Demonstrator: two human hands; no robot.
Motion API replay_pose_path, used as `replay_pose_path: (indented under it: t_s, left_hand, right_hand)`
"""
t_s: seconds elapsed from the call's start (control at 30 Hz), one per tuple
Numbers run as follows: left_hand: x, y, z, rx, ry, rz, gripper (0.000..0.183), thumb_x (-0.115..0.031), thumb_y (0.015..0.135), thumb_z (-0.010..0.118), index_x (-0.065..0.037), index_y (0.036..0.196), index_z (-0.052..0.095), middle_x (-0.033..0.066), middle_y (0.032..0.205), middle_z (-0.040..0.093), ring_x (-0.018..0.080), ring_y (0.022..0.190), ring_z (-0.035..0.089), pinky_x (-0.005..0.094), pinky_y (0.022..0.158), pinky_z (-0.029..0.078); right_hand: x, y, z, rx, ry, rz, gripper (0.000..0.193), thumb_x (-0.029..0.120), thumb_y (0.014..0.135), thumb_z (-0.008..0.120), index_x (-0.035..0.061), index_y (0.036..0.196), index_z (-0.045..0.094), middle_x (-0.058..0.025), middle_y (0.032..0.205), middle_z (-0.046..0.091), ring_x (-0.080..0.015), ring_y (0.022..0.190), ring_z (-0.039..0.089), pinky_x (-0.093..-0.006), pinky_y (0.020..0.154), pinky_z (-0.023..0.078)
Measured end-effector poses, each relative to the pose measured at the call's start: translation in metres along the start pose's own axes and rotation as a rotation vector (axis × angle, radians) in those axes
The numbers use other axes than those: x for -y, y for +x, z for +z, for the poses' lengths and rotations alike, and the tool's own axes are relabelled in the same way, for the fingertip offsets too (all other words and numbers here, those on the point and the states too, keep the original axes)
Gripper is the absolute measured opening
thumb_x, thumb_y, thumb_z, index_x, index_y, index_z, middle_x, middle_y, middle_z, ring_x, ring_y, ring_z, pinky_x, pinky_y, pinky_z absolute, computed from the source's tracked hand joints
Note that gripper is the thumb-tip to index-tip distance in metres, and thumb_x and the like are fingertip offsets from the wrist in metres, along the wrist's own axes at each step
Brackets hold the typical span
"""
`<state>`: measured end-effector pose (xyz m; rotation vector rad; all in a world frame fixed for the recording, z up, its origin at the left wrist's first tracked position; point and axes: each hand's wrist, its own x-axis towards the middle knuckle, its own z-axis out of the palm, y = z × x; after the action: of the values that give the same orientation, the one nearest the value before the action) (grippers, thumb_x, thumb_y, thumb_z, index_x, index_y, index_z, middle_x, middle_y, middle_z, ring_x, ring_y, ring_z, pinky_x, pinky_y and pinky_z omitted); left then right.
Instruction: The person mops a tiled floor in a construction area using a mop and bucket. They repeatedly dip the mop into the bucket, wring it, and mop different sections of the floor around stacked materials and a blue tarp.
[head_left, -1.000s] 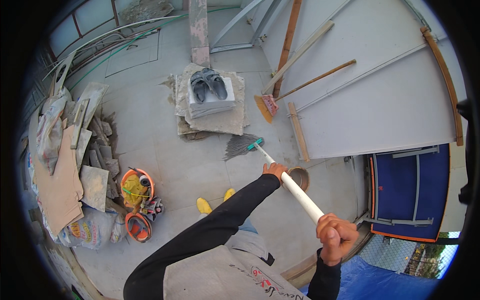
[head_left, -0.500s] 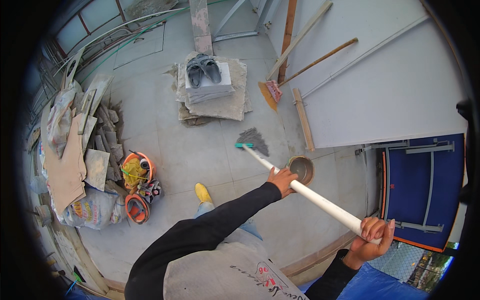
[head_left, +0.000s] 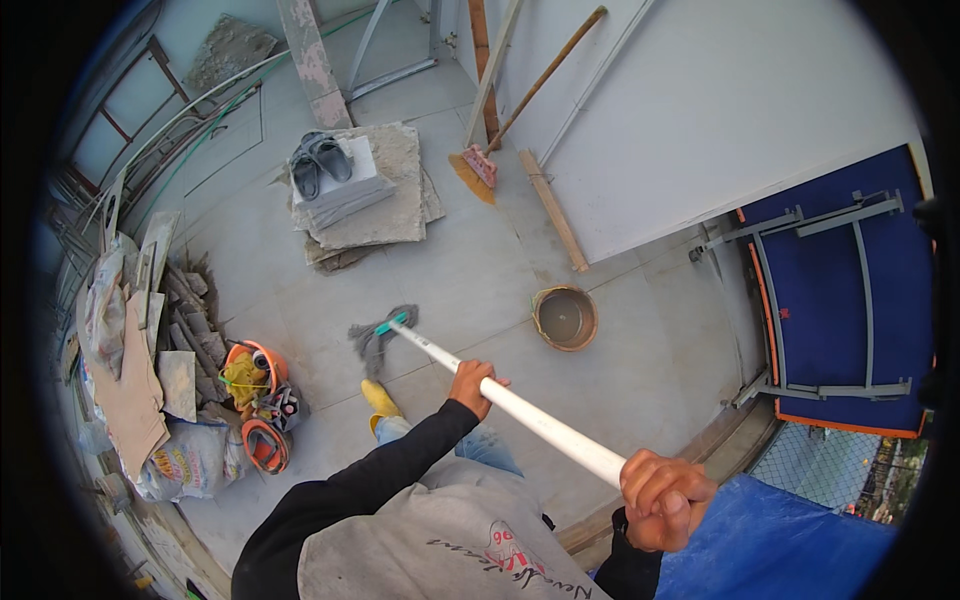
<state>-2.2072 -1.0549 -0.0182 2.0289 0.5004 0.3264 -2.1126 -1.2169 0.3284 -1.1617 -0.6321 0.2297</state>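
The right hand [head_left: 668,498] is gripping the upper end of the mop [head_left: 550,426], its fingers curling round the white pole. The left hand [head_left: 474,388] is clasping the pole lower down. Beneath the right hand, a blue tarp [head_left: 780,545] is spreading. The mop is slanting down leftward, its grey strands [head_left: 372,346] lying on the floor [head_left: 480,260] just beyond a yellow boot [head_left: 380,398]. A bucket [head_left: 591,325] is standing well to their right. On the left, an orange bucket [head_left: 279,372] is crowding against a rubble heap [head_left: 185,325]. Beyond the strands, stacked slabs [head_left: 400,180] are blocking the floor, carrying sandals [head_left: 322,165]. Farther right, a broom [head_left: 545,82] is leaning by a white wall [head_left: 740,120], a plank [head_left: 553,212] is resting near it, and a blue panel [head_left: 815,290] is standing at the far right.
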Motion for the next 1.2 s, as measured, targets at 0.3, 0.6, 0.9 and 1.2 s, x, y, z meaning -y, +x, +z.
replay_pose_path:
  t_s: [0.3,0.6,0.9,1.2]
  left_hand:
    - [-0.031,0.193,0.128,0.313,0.133,-0.083,0.037,-0.047,0.084,0.075,-0.019,0.104,0.063,0.0074,0.136,0.056,0.0360,0.135,0.047,0.0692,0.104,0.036]
    - [-0.077,0.147,0.104,0.554,0.248,0.125,0.044,-0.048,0.088,0.067,-0.015,0.116,0.066,0.0139,0.125,0.063,0.0315,0.130,0.054,0.0677,0.110,0.032]
    - [-0.047,-0.007,-0.013,0.548,0.134,0.020,0.023,-0.032,0.081,0.070,-0.009,0.083,0.063,0.0160,0.088,0.067,0.0400,0.090,0.065,0.0520,0.078,0.053]
    - [0.066,0.021,-0.134,-0.444,-0.029,-0.324,0.034,-0.026,0.092,0.075,-0.002,0.076,0.059,0.0048,0.063,0.060,0.0141,0.057,0.057,0.0337,0.056,0.047]
  right_hand:
    - [-0.071,0.005,-0.035,-0.119,-0.458,-0.298,0.028,0.006,0.092,0.055,0.0054,0.067,0.042,-0.0051,0.052,0.048,-0.0171,0.045,0.047,-0.0327,0.051,0.043]
    - [0.002,0.017,-0.032,-0.480,-0.532,-0.186,0.033,0.007,0.100,0.047,0.0095,0.069,0.036,-0.0025,0.048,0.038,-0.0125,0.041,0.040,-0.0295,0.047,0.039]
    - [0.020,0.045,0.008,-0.318,-0.263,0.112,0.033,0.018,0.102,0.048,0.0100,0.073,0.037,-0.0047,0.052,0.041,-0.0152,0.043,0.043,-0.0301,0.046,0.041]
    - [-0.128,0.051,0.005,-0.289,-0.095,0.277,0.041,0.038,0.103,0.057,0.0022,0.123,0.059,-0.0103,0.106,0.069,-0.0187,0.095,0.065,-0.0347,0.089,0.050]
